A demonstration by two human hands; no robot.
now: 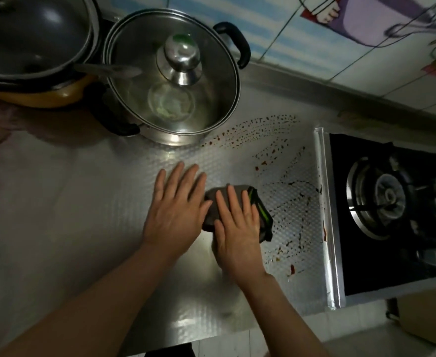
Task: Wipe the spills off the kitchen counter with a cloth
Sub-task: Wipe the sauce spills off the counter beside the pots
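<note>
- The cloth (213,202), dark grey with a green stripe along its right edge, lies folded on the foil-covered kitchen counter (83,202), between the middle of the counter and the gas stove (392,210).
- The right hand (237,225) lies flat on top of the cloth, palm down, fingers (233,199) straight and close together, pressing rather than gripping it.
- The left hand (177,210) rests flat on the bare counter just to the left of the cloth, fingers slightly spread; its thumb side touches the cloth's left edge.
- Spills (299,202) in dark and reddish streaks and droplets lie on the counter to the right of the cloth, reaching the raised foil strip (325,215) at the stove's edge.
- A further arc of reddish-brown spots (258,132) runs across the counter beyond the hands, from beside the pot toward the stove.
- A stainless steel pot (173,81) with a glass lid and metal knob stands at the back of the counter, well apart from the hands.
- A dark wok (31,39) sits to the left of the pot, touching or overlapping it; its handle rests on the pot's lid.
- The stove's burner (387,197) is unlit.
- Tiled wall with a cartoon sticker (366,19) runs behind the counter.
</note>
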